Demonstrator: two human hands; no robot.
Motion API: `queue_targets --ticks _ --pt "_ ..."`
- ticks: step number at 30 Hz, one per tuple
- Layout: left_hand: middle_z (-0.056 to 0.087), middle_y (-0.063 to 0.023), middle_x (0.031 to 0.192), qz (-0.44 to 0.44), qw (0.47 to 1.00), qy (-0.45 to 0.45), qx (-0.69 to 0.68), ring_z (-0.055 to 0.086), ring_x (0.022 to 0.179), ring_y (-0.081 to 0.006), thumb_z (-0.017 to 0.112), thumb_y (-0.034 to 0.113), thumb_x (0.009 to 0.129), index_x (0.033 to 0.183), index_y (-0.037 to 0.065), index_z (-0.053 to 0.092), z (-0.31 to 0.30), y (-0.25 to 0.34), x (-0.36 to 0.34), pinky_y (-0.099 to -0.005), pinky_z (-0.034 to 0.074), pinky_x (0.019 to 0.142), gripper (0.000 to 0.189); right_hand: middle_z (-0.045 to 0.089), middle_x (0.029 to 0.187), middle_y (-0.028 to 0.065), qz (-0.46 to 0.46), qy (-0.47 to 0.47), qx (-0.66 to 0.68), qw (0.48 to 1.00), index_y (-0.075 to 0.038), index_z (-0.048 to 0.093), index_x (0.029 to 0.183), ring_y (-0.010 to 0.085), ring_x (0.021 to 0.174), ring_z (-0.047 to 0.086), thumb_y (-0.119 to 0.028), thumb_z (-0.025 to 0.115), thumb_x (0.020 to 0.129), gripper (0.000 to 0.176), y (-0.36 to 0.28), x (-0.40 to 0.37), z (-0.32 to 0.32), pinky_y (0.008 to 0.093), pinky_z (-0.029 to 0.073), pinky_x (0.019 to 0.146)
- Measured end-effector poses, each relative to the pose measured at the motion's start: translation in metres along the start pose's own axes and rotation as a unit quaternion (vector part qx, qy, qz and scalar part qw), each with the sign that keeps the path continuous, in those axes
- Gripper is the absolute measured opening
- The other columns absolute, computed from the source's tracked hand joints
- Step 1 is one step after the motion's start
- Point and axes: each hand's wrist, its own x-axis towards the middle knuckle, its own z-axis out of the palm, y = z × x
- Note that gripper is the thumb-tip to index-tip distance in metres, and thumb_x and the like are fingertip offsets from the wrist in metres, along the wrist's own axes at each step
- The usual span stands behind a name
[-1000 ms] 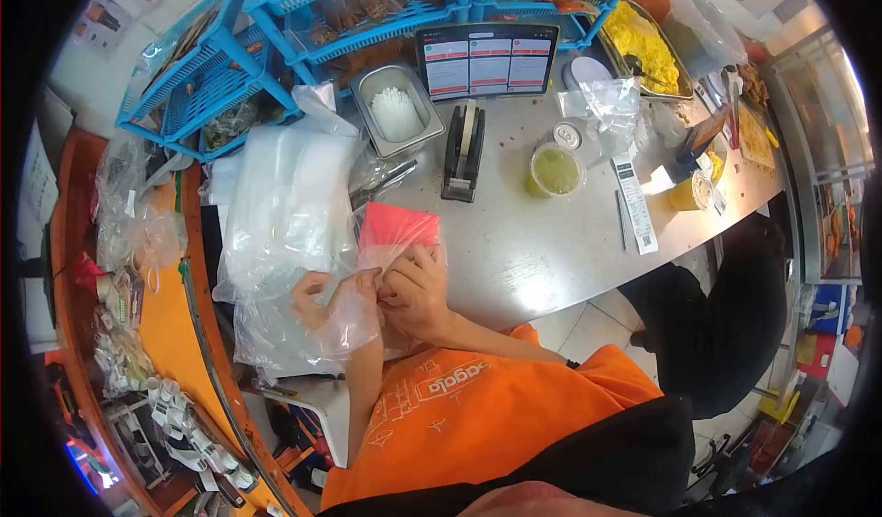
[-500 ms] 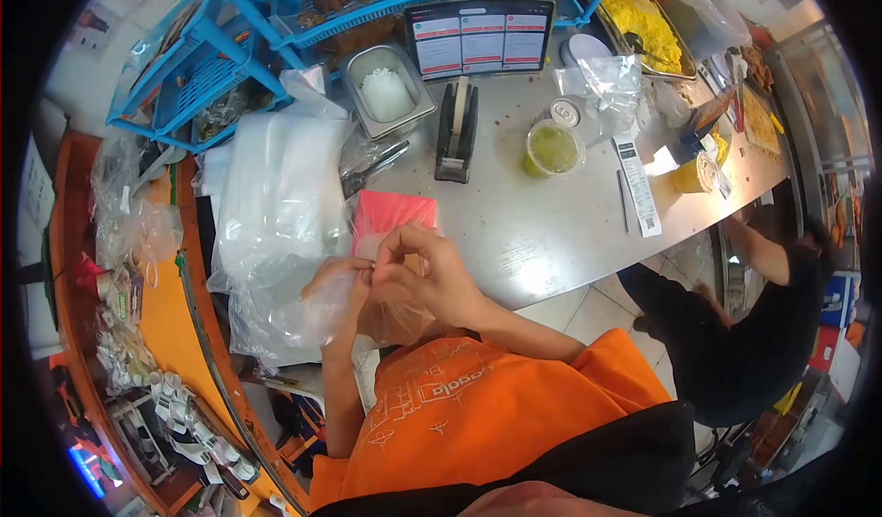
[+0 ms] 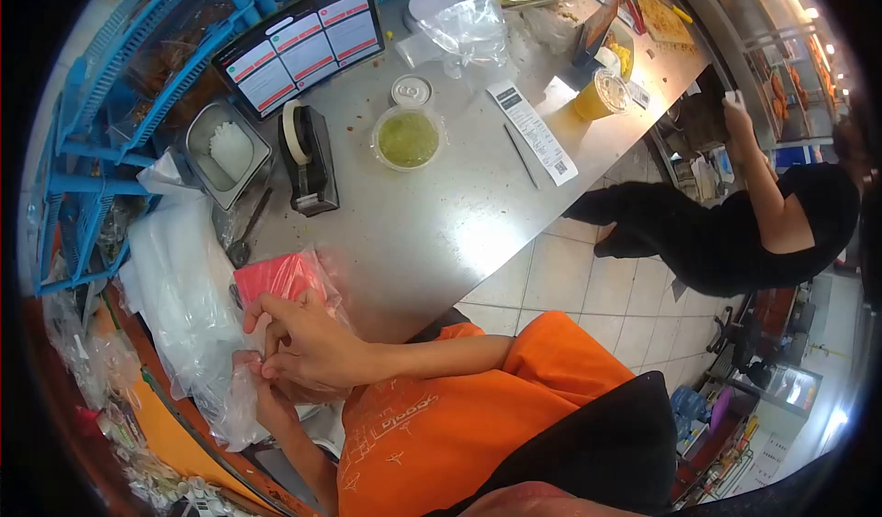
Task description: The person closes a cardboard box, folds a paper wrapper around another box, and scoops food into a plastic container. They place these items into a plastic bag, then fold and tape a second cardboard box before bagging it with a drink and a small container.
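Here we are with both hands meeting at the bench's point(image 3: 404, 255) near edge, our left hand point(image 3: 259, 386) pinching the gathered plastic of the clear bag point(image 3: 333, 304) while our right hand point(image 3: 310, 340) closes thumb and fingers on it right alongside, index finger arched. Just beyond our knuckles lies the pink packet point(image 3: 274, 276), showing through the film, with the stack of plastic bags point(image 3: 175, 264) to its left and the tape dispenser point(image 3: 310, 163) farther back, near the green cup point(image 3: 407, 140).
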Motion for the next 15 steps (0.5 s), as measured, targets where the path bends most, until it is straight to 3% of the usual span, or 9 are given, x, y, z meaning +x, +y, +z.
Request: queue_targets --ticks 2,3,5,6,7,8,10,13,15 --pt "0.044 0.0003 0.090 0.034 0.997 -0.048 0.046 0.045 0.082 -0.0079 0.058 0.020 0.098 0.097 0.005 0.049 -0.010 0.000 0.001 -0.0202 0.038 0.073 0.018 0.066 0.072 -0.0006 0.002 0.017 0.022 1.000 -0.010 0.053 0.113 0.0172 0.080 0.058 -0.014 0.075 0.077 0.043 0.001 0.001 -0.002 0.0382 0.025 0.092" --pt "0.043 0.0002 0.091 0.070 0.989 -0.095 0.087 0.044 0.082 -0.0076 0.057 0.020 0.098 0.096 0.005 0.049 -0.010 0.002 0.002 -0.0200 0.037 0.074 0.018 0.066 0.072 0.0009 0.046 -0.004 0.119 0.992 -0.009 0.054 0.114 0.0164 0.078 0.059 -0.013 0.074 0.077 0.043 0.001 0.002 -0.003 0.0371 0.029 0.091" --pt "0.043 0.0004 0.089 0.069 0.991 -0.061 0.097 0.044 0.081 -0.0078 0.057 0.020 0.098 0.096 0.004 0.048 -0.013 -0.001 0.005 -0.0200 0.037 0.073 0.018 0.066 0.072 0.0024 0.089 -0.030 0.216 0.972 -0.007 0.056 0.115 0.0157 0.077 0.060 -0.012 0.074 0.077 0.043 0.008 0.002 -0.003 0.0360 0.032 0.089" --pt "0.043 0.0006 0.087 0.068 0.992 -0.028 0.103 0.044 0.080 -0.0079 0.056 0.021 0.098 0.096 0.004 0.048 -0.010 0.001 0.005 -0.0200 0.037 0.073 0.018 0.066 0.072 0.0038 -0.025 0.006 0.043 0.999 -0.005 0.057 0.114 0.0140 0.073 0.061 -0.011 0.074 0.078 0.040 0.012 0.003 -0.002 0.0332 0.037 0.083" --pt "0.043 0.0006 0.087 0.069 0.992 -0.025 0.105 0.044 0.080 -0.0079 0.056 0.021 0.098 0.096 0.004 0.048 -0.006 0.003 0.003 -0.0200 0.037 0.073 0.018 0.066 0.072 0.0052 -0.140 0.042 -0.132 0.980 -0.003 0.059 0.113 0.0122 0.070 0.062 -0.010 0.073 0.078 0.038 0.014 0.004 -0.001 0.0305 0.043 0.078" --pt "0.042 0.0009 0.085 0.067 0.993 -0.016 0.091 0.043 0.079 -0.0082 0.057 0.021 0.098 0.096 0.004 0.048 0.002 0.005 -0.002 -0.0204 0.037 0.073 0.019 0.066 0.072 0.0052 -0.140 0.040 -0.129 0.981 -0.003 0.059 0.113 0.0122 0.070 0.062 -0.010 0.073 0.078 0.038 0.016 0.003 0.001 0.0305 0.043 0.078" --pt "0.042 0.0012 0.083 0.065 0.995 -0.001 0.079 0.043 0.078 -0.0085 0.057 0.022 0.098 0.096 0.004 0.048 0.015 0.009 -0.007 -0.0209 0.038 0.073 0.020 0.066 0.075 0.0071 0.043 -0.026 0.094 0.994 -0.002 0.060 0.108 0.0130 0.070 0.063 -0.006 0.072 0.077 0.034 -0.001 0.005 -0.008 0.0270 0.046 0.068" --pt "0.047 -0.0018 0.082 0.047 0.998 -0.031 -0.002 0.048 0.077 -0.0120 0.061 0.020 0.094 0.091 0.002 0.052 0.012 0.014 -0.007 -0.0233 0.040 0.073 0.020 0.066 0.078 0.0083 0.091 -0.054 0.166 0.980 -0.002 0.062 0.102 0.0163 0.075 0.063 -0.004 0.071 0.076 0.027 -0.005 0.008 -0.010 0.0299 0.046 0.072" --pt "0.054 -0.0064 0.083 0.211 0.920 -0.074 0.321 0.053 0.077 -0.0154 0.064 0.017 0.090 0.086 0.001 0.058 -0.005 0.014 -0.002 -0.0262 0.043 0.070 0.018 0.066 0.080 0.0083 0.055 -0.071 0.108 0.990 -0.003 0.063 0.100 0.0182 0.078 0.062 -0.005 0.071 0.076 0.026 0.006 0.008 -0.011 0.0307 0.046 0.072"
